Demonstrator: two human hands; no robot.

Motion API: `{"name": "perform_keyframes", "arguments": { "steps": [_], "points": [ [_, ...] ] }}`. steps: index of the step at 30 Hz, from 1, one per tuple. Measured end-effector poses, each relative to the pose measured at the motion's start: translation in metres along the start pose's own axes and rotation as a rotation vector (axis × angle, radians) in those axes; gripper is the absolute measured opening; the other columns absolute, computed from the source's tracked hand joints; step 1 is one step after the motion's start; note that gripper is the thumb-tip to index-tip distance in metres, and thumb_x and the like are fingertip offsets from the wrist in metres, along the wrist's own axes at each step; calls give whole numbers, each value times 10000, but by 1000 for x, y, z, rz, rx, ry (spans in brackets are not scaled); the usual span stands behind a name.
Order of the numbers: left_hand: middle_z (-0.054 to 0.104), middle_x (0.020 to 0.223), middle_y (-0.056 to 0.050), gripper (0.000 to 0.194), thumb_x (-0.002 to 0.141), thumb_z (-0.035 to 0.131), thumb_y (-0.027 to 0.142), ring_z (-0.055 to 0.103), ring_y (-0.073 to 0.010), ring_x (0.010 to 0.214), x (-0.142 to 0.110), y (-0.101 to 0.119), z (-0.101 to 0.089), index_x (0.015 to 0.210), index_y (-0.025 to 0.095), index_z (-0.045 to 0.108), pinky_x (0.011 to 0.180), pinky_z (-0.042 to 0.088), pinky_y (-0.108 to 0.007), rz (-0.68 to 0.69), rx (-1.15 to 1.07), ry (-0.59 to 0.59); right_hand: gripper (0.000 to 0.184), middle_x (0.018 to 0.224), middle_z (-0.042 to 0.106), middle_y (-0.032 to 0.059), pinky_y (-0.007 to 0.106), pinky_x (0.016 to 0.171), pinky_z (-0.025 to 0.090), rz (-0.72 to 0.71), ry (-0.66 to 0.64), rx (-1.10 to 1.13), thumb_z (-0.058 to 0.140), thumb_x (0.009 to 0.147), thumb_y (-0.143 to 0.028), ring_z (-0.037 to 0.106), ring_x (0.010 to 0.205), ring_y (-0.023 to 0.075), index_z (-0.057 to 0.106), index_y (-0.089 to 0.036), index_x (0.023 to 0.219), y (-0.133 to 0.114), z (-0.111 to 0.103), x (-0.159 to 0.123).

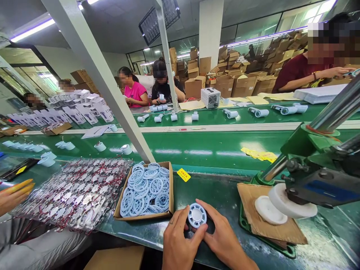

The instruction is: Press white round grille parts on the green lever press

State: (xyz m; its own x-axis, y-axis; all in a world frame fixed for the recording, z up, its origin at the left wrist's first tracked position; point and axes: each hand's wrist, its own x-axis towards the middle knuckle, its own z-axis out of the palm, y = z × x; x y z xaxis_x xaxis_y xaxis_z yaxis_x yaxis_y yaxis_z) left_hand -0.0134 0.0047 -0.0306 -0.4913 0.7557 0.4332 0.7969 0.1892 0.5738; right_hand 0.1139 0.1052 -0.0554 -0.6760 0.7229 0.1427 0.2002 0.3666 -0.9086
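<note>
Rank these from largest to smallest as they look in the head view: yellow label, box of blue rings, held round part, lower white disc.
Box of blue rings
Lower white disc, partly hidden
Round part
Yellow label

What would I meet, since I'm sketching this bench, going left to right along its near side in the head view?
Spread of flat silvery pieces with red wires → open brown cardboard box of pale-blue plastic rings → round pale-blue spoked part → green metal press.
</note>
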Motion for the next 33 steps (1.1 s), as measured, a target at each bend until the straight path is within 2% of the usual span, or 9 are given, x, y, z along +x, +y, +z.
{"name": "perform_keyframes", "arguments": {
  "steps": [5,9,17,19,23,26,29,33],
  "points": [
    [706,870,-41,481,952,598,577,629,-148,620,-3,5,3,1221,187,682,676,556,-265,8,82,98,570,1468,576,83,416,1157,484,-17,4,-25,609,902,-264,576,1338,238,501,-245,1461,6,3,-4],
    [728,881,-53,466,955,592,577,656,-171,637,-5,10,6,1200,192,690,664,546,-286,25,158,154,565,1441,597,76,386,1133,506,-45,34,-24,612,900,-247,601,1305,230,504,-259,1454,4,4,-5],
    [698,848,-31,477,931,619,602,624,-154,599,-4,14,4,1204,215,683,668,541,-273,-63,68,124,600,1441,591,57,380,1134,502,-41,-19,-27,596,888,-178,587,1316,210,473,-287,1466,8,4,-6],
    [709,902,-47,471,919,631,606,649,-177,667,-3,12,3,1185,220,686,674,540,-284,-75,55,94,591,1448,586,60,372,1133,502,-54,-24,-20,600,897,-188,585,1321,209,469,-283,1466,8,3,-6],
    [731,980,-54,411,902,658,587,685,-242,867,0,6,4,1128,245,694,819,551,-345,-49,13,57,601,1464,580,57,364,1146,493,-87,-8,-13,599,906,-192,574,1340,206,457,-281,1483,6,2,-8],
    [753,1065,-75,442,906,645,588,696,-262,940,-1,1,13,1172,238,691,859,550,-363,-16,-64,117,645,1495,556,49,362,1171,471,-117,11,2,590,900,-178,551,1369,204,432,-281,1517,3,2,-8],
    [765,1048,-76,535,885,619,656,706,-241,821,-2,-3,23,1212,240,703,773,563,-344,-85,-147,152,660,1490,561,71,370,1185,457,-121,37,9,595,871,-168,548,1374,220,464,-238,1514,-4,0,-7],
    [756,969,-43,678,758,659,774,663,-201,672,3,-7,22,1187,253,716,616,524,-300,-246,-247,14,705,1469,576,102,393,1182,461,-90,72,-1,613,801,-136,566,1356,249,506,-196,1495,-16,-2,-5]
  ]
}}
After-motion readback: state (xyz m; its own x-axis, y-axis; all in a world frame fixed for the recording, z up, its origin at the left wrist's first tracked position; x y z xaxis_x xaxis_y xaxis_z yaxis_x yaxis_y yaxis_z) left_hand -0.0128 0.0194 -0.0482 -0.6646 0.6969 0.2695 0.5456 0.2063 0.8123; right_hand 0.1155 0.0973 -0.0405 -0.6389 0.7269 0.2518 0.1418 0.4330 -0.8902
